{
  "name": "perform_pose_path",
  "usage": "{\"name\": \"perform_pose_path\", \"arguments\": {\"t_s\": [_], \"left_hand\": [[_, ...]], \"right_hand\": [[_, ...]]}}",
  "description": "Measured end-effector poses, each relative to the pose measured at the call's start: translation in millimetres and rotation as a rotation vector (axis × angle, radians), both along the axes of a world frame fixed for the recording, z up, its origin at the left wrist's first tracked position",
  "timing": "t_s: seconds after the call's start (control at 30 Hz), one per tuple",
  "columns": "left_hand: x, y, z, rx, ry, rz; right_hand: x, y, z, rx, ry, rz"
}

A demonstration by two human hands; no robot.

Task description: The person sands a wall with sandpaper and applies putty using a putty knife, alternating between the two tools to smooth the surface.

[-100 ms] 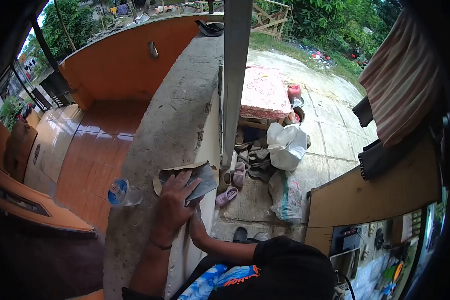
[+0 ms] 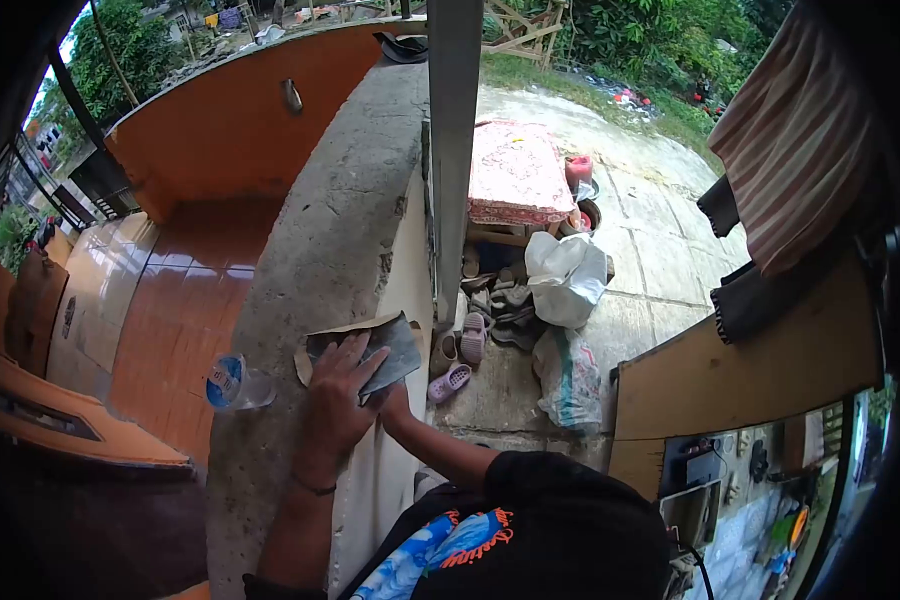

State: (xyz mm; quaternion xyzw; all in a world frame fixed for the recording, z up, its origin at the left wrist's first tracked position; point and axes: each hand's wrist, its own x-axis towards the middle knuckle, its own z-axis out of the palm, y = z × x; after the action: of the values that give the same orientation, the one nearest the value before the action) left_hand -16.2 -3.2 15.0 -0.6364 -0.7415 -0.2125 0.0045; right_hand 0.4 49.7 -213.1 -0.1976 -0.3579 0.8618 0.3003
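Observation:
My left hand (image 2: 340,388) lies flat with fingers apart on a dark grey sheet (image 2: 395,352), which rests on top of the concrete wall (image 2: 330,220). A brown, paper-like layer (image 2: 302,366) shows around the sheet's edges. My right hand (image 2: 394,404) is beside the left one, at the sheet's lower right corner; its fingers are hidden behind the sheet and the left hand. To the left of my left hand, a clear plastic cup (image 2: 240,384) with a blue print lies on the wall top.
A metal post (image 2: 452,150) rises along the wall's right side. Right of it are shoes (image 2: 473,338), a white bag (image 2: 567,280), a sack (image 2: 570,385) and a cloth-covered table (image 2: 515,175). A dark cap (image 2: 402,47) sits at the wall's far end.
The whole view has shifted slightly. My right hand is a little higher, closer under the sheet's corner, and less of it shows. My left hand stays on the sheet.

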Motion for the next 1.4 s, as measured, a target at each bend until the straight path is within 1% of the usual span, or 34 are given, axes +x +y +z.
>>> {"name": "perform_pose_path", "arguments": {"t_s": [0.03,0.07,0.13,0.17,0.2,0.27,0.3,0.37,0.43,0.47,0.5,0.53,0.57,0.6,0.63,0.7,0.77,0.8,0.83,0.87,0.9,0.93,0.97,1.03,1.1,1.17,1.2,1.27,1.3,1.33,1.37,1.4], "left_hand": [[9,1,-1,0.016,-0.023,0.006],[14,4,-2,0.043,-0.038,0.015],[19,5,-4,0.056,-0.058,0.021],[19,4,-4,0.056,-0.069,0.031],[19,4,-5,0.052,-0.082,0.036],[18,6,-8,0.028,-0.081,0.024],[17,7,-9,0.04,-0.072,0.026],[17,7,-11,0.044,-0.062,0.012],[23,6,-11,0.048,-0.067,0.017],[21,8,-9,0.07,-0.057,0.03],[18,6,-12,0.07,-0.049,0.01],[16,7,-10,0.079,-0.028,0.024],[16,8,-8,0.079,-0.048,0.021],[17,6,-10,0.072,-0.084,0.024],[16,6,-12,0.06,-0.091,0.024],[14,7,-9,0.063,-0.084,0.038],[17,3,-11,0.058,-0.082,0.029],[15,3,-11,0.064,-0.082,0.04],[15,3,-13,0.078,-0.111,0.041],[15,1,-14,0.089,-0.139,0.04],[12,-1,-14,0.077,-0.139,0.102],[11,-1,-16,0.085,-0.127,0.072],[11,-3,-18,0.093,-0.123,0.032],[7,-2,-19,0.106,-0.12,0.052],[7,-2,-23,0.106,-0.106,0.03],[6,-4,-23,0.094,-0.119,0.028],[10,-2,-23,0.12,-0.113,0.03],[7,1,-21,0.103,-0.115,-0.005],[8,3,-20,0.101,-0.106,0.034],[10,3,-21,0.091,-0.104,0.071],[11,3,-20,0.08,-0.139,0.041],[10,4,-19,0.077,-0.107,0.051]], "right_hand": [[15,17,17,-0.059,-0.076,0.022],[32,26,46,-0.108,-0.143,0.047],[55,-14,73,0.037,-0.244,-0.093],[73,-30,103,-0.064,-0.393,0.073],[81,-49,107,-0.052,-0.392,0.052],[83,-57,98,0.057,-0.375,0.006],[72,-50,78,0.096,-0.358,-0.041],[37,-18,14,0.179,-0.3,-0.09],[23,23,15,-0.124,-0.157,-0.07],[27,35,40,-0.481,-0.05,-0.037],[38,20,47,-0.167,-0.136,0.01],[49,0,59,0.101,-0.265,-0.008],[58,-27,70,0.03,-0.32,-0.059],[75,-47,80,-0.101,-0.47,0.078],[76,-46,78,-0.102,-0.483,0.106],[61,-23,62,-0.077,-0.375,-0.059],[43,-11,29,-0.078,-0.296,-0.186],[35,15,0,-0.185,-0.071,-0.136],[35,25,20,-0.269,0.01,-0.148],[45,12,40,-0.232,-0.02,-0.092],[61,-14,80,-0.221,-0.211,-0.024],[79,-35,104,-0.197,-0.404,0.039],[87,-47,99,-0.202,-0.424,0.084],[95,-50,79,0.043,-0.454,0.18],[59,-23,33,0.047,-0.169,-0.044],[43,16,-2,0.147,0.101,0.06],[61,4,9,0.141,0.071,0.03],[69,-28,65,0.051,-0.347,0.031],[70,-32,74,0.041,-0.374,0.002],[70,-33,79,0.045,-0.319,-0.002],[68,-29,82,0.053,-0.265,-0.006],[64,-20,80,0.067,-0.207,-0.009]]}}
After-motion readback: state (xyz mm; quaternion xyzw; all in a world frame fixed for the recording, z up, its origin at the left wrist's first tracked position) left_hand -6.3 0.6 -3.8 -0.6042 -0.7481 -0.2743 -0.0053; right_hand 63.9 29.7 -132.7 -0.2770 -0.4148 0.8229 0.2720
